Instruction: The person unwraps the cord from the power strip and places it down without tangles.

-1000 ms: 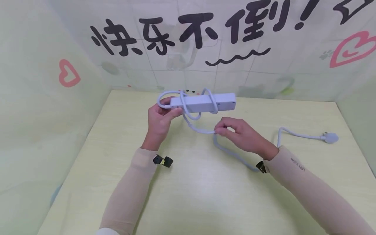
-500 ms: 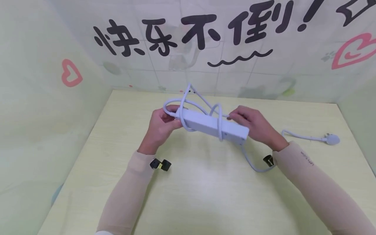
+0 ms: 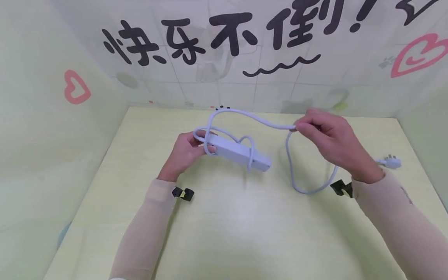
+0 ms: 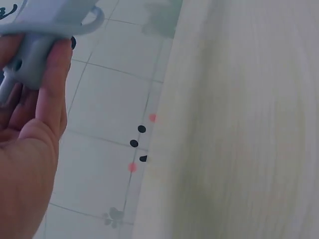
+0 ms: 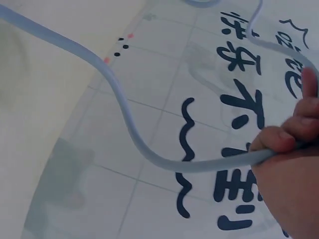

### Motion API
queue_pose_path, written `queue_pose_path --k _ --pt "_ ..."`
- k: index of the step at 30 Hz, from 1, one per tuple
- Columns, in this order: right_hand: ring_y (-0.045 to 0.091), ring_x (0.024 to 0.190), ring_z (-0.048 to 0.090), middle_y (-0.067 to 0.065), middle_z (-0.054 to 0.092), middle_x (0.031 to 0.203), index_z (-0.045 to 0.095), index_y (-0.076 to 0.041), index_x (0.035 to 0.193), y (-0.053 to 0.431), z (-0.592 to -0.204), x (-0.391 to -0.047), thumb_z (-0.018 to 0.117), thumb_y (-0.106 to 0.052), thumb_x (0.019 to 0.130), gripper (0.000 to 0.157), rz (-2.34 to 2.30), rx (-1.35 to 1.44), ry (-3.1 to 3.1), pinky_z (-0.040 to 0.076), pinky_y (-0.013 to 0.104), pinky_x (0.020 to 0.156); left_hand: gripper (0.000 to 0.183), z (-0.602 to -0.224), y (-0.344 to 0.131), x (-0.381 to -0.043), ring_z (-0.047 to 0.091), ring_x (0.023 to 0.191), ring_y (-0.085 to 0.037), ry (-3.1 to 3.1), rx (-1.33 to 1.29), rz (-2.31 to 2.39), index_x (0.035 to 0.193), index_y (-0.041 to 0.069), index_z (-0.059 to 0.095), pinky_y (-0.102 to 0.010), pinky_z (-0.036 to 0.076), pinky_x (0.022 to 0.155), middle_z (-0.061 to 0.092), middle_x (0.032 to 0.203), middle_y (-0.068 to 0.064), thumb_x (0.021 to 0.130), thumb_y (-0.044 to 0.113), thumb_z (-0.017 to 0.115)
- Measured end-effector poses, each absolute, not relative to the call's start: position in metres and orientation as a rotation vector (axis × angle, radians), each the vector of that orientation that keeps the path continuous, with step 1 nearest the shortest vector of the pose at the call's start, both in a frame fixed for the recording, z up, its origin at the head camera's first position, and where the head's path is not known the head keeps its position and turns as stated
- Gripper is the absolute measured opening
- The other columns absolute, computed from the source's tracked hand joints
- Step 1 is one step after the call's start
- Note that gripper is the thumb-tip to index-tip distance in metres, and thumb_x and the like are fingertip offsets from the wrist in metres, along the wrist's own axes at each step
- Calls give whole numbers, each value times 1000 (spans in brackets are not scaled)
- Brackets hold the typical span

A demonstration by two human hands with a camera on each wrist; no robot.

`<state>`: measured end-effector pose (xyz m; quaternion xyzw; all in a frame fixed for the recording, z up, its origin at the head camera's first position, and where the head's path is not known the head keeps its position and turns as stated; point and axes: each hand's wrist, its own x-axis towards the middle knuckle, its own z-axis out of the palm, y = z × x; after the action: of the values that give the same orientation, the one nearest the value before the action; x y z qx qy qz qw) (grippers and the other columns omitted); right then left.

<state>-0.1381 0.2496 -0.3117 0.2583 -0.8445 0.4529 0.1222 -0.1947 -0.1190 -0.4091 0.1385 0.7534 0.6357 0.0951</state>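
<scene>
A white power strip (image 3: 231, 150) hangs above the table, tilted down to the right, with its cord looped loosely around it. My left hand (image 3: 183, 152) grips its left end between thumb and fingers; the left wrist view shows the same end of the power strip (image 4: 37, 55) held in that hand (image 4: 30, 149). To the right, my right hand (image 3: 330, 140) pinches the cord (image 3: 259, 118), which arcs up from the strip. Below that hand the cord droops in a loop. In the right wrist view the cord (image 5: 124, 107) runs into the curled fingers (image 5: 279, 139).
The plug (image 3: 392, 161) lies at the right of the pale wooden table (image 3: 224, 233), partly behind the right forearm. A printed curtain (image 3: 231, 70) with black characters stands along the table's back edge. Each wrist carries a small black camera.
My right hand has moved right and up, drawing the cord from below the strip, over its top and out to the right. The strip has tipped down at its right end.
</scene>
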Motion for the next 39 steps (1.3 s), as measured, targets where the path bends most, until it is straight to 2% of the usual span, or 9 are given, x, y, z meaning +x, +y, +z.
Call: queue_pose_path --k 3,7,12,17,24,28,31,36,39 --pt "5 65 40 -9 47 72 78 -8 101 259 -304 -128 66 13 89 27 1328 990 -2445 34 22 57 36 -412 -120 -200 70 97 -13 2280 299 1957 119 -3 68 -23 61 86 72 109 -5 88 10 79" --pt "2 66 44 -10 51 72 77 -16 97 263 -303 -118 68 17 85 36 1352 1276 -2492 37 20 56 38 -410 -117 -204 69 95 -12 2306 140 2102 124 -2 66 -22 61 85 71 109 -5 91 12 77" --pt "-1 65 44 -16 47 69 71 -35 90 256 -323 -115 70 -3 94 32 1292 1423 -2699 43 17 60 38 -398 -110 -205 72 104 -15 2166 121 2417 126 -3 64 -28 62 91 70 113 -7 92 9 76" --pt "-5 63 40 -17 47 67 75 -33 89 257 -353 -123 69 -15 98 20 1154 1419 -2887 45 16 62 31 -385 -105 -204 72 107 -20 1904 182 2687 122 -2 63 -34 60 94 69 114 -10 92 0 71" --pt "-2 63 39 -16 42 66 76 -29 85 282 -373 -143 69 -24 97 15 1101 1014 -3179 41 19 61 28 -374 -106 -194 72 108 -21 1725 280 2714 120 3 61 -34 61 93 66 117 -10 94 -7 61" --pt "-1 70 50 -10 66 77 79 -24 91 298 -373 -154 69 -27 98 13 1046 779 -3244 44 20 67 30 -372 -111 -188 73 107 -20 1657 425 2681 116 6 65 -34 62 90 69 114 -7 93 -11 57" --pt "-4 83 62 -2 79 99 81 -20 102 306 -370 -161 68 -29 99 16 952 649 -3219 51 18 75 28 -372 -116 -184 72 105 -18 1584 553 2627 114 7 70 -33 63 88 71 113 -5 91 -8 65" --pt "-9 82 60 8 79 105 80 -14 111 314 -361 -170 68 -34 99 27 933 368 -3085 49 15 72 29 -371 -125 -176 70 104 -14 1614 678 2416 111 12 74 -27 62 90 75 113 -1 85 1 79" --pt "-7 80 60 -11 79 98 79 -14 115 317 -347 -169 68 -41 97 34 1021 174 -2977 46 12 70 32 -369 -130 -172 72 101 -13 1785 728 2215 111 15 75 -25 61 90 78 111 1 84 -3 78"
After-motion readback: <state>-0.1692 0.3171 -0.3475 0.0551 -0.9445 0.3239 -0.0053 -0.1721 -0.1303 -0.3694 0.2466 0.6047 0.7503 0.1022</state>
